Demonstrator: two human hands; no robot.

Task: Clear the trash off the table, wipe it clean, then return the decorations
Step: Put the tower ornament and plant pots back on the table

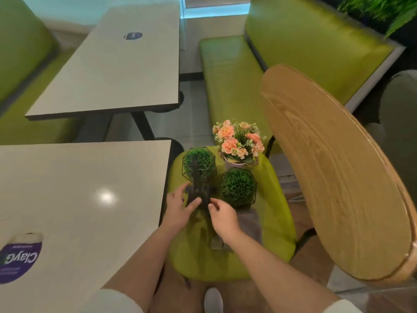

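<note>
Head view: both hands, left (178,206) and right (222,216), pinching topiary (199,168) trunk beside desk (85,177); ball end pointing away, tilted.

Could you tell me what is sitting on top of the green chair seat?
The green chair seat bears two green ball plants in wire frames, a pot of pink flowers and a grey cloth. Both hands hide the nearer plant's base.
</note>
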